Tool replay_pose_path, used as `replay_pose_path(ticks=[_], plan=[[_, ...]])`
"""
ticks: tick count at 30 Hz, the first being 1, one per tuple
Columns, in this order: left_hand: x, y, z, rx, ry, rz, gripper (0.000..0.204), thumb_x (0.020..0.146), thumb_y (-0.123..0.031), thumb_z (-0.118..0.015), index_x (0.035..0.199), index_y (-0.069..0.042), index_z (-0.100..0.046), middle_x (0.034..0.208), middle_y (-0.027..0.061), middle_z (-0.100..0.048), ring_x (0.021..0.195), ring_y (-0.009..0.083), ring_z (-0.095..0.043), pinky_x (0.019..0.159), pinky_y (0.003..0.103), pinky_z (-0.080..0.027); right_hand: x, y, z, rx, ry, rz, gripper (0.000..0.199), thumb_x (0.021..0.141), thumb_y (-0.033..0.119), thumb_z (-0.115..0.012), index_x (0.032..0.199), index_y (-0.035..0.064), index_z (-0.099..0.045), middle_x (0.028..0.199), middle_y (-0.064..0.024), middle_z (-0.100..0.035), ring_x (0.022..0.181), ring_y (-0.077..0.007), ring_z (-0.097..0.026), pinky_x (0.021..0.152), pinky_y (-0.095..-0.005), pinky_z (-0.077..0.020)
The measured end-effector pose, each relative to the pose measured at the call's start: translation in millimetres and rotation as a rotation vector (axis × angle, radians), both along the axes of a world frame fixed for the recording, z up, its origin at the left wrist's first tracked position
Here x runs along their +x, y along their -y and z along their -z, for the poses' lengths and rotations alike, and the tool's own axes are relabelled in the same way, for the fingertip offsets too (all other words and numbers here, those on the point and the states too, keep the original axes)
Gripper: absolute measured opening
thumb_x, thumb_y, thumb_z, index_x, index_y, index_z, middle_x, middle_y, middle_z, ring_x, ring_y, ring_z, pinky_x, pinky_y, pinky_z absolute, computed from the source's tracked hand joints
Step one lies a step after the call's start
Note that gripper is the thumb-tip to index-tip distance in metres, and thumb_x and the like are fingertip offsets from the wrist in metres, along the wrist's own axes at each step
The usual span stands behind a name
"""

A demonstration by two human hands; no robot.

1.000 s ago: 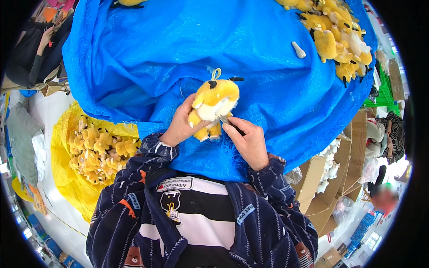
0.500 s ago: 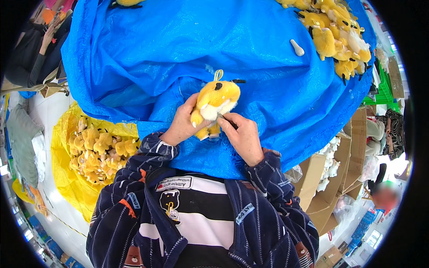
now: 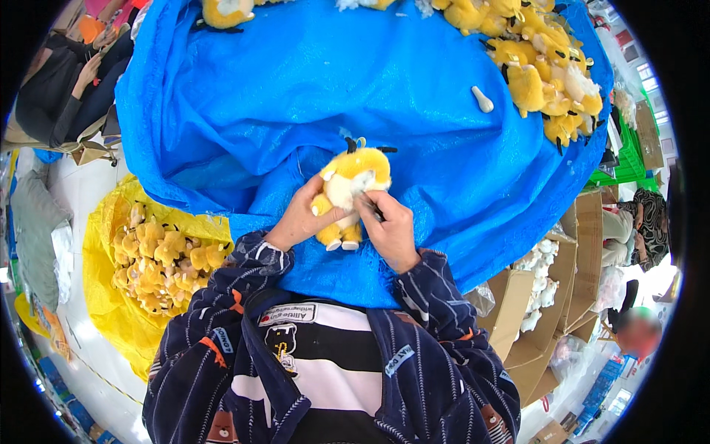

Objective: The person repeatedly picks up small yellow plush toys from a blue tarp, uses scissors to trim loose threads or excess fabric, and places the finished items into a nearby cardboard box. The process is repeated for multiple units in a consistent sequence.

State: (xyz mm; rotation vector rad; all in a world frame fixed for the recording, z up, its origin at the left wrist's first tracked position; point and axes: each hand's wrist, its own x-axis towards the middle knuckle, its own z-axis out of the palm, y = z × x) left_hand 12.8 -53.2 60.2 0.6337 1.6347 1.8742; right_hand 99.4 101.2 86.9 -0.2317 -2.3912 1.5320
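A small yellow plush toy with a white belly and black ear tips is in my left hand, whose fingers wrap round its side. Its feet point toward me. White stuffing shows at its front, near the right fingertips. My right hand is closed in a pinch against the toy's belly. A small dark tool pokes out between those fingers; its tip is blurred, so its kind is unclear. Both hands are above a blue plastic sheet.
Yellow plush toys pile up at the sheet's far right, near a loose white piece. Bottom left, a yellow bag holds several more. Cardboard boxes with white pieces stand to the right. Another person sits far left.
The toy has turned so its belly and feet face up more plainly, and white stuffing now shows at its front. My right hand has shifted slightly left and lower with the dark tool.
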Motion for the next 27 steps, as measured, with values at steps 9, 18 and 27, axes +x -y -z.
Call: replay_pose_path(ticks=[9, 18, 27], plan=[[-0.1, 2.5, 1.7, -0.005, 0.010, 0.039, 0.060, 0.081, -0.010, -0.069, 0.132, -0.001, -0.039, 0.122, 0.0080, -0.053, 0.112, 0.0156, -0.051, 0.094, 0.030, -0.042, 0.9, -24.6, -48.7, 0.171, -0.056, -0.028, 0.021, 0.075, 0.008, -0.070, 0.095, 0.0028, -0.065, 0.082, -0.0132, -0.064, 0.070, -0.0257, -0.064, 0.059, -0.0306, -0.0490], [1.7, 8.8, 6.3, 0.040, 0.138, 0.051, 0.061, 0.082, -0.012, -0.070, 0.133, -0.003, -0.038, 0.126, 0.0080, -0.050, 0.114, 0.0164, -0.049, 0.096, 0.031, -0.042, -13.5, -35.6, -47.1, -1.087, 0.184, -0.196, 0.016, 0.088, 0.014, -0.060, 0.081, 0.0000, -0.062, 0.073, 0.0008, -0.059, 0.058, -0.0053, -0.048, 0.051, -0.0204, -0.0362], [1.8, 5.5, 1.0, 0.184, 0.293, 0.079, 0.058, 0.087, -0.016, -0.063, 0.135, -0.002, -0.034, 0.127, 0.0098, -0.049, 0.116, 0.0181, -0.049, 0.097, 0.032, -0.041, 4.0, -23.3, -15.3, -0.291, 0.119, 0.116, 0.024, 0.084, 0.013, -0.065, 0.101, -0.0032, -0.063, 0.082, -0.0029, -0.066, 0.074, -0.0049, -0.055, 0.066, -0.0224, -0.0460]])
